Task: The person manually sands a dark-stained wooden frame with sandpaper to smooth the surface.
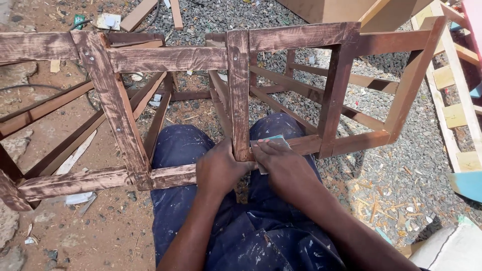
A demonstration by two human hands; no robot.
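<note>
A dark brown stained wooden frame [165, 58] made of rails and posts lies across my lap. My left hand [219, 169] grips the lower end of the frame's middle upright post [239, 95]. My right hand [282, 161] presses a small greenish sheet of sandpaper [269, 140] flat against the rail just right of that post. Both hands touch the frame close together, above my knees in paint-spattered blue overalls [178, 150].
Gravel and reddish dirt cover the ground, littered with wood chips. Pale unstained wooden slats [454, 90] stand at the right. A black cable [30, 88] runs at the left. Loose boards [138, 14] lie at the top, and a light blue object [468, 183] at the right edge.
</note>
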